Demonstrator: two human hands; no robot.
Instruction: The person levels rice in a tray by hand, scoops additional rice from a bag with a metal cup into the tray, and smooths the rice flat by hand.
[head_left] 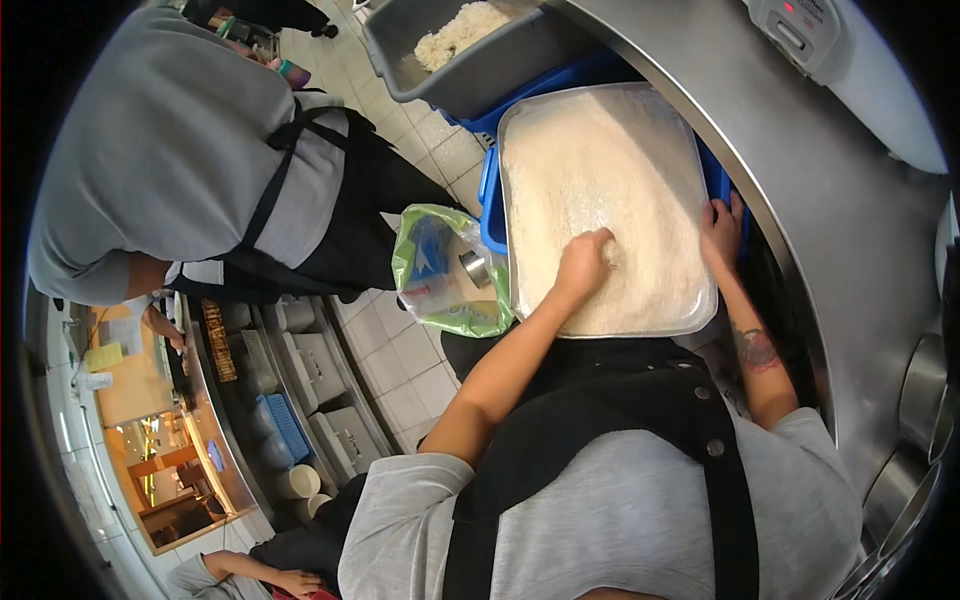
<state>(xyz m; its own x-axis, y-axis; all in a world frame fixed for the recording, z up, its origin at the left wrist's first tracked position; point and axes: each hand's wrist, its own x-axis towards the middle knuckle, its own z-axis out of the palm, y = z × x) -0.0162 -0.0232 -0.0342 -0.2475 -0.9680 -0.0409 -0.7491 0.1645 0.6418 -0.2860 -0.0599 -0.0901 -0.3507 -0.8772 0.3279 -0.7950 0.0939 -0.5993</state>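
Observation:
A wide metal tray (pixel 612 333) holds a broad layer of pale, fine crumbs (pixel 560 150). My left hand (pixel 585 265) is closed, its knuckles up and its fingertips down in the crumbs near the middle. Whatever is inside that hand is hidden. At the tray's right side, my right hand (pixel 721 232) curls around the edge, thumb toward the crumbs and fingers on the outer side. Under the tray, a blue bin (pixel 493 205) shows at both sides.
Left of the tray stands an open green-edged plastic bag (pixel 455 270) with a metal scoop (pixel 474 268) in it. A grey tub (pixel 480 75) with whitish clumps is beyond. A steel counter (pixel 790 200) curves along my right. A co-worker (pixel 190 150) stands close at left; another person's arm (pixel 265 570) shows lower left.

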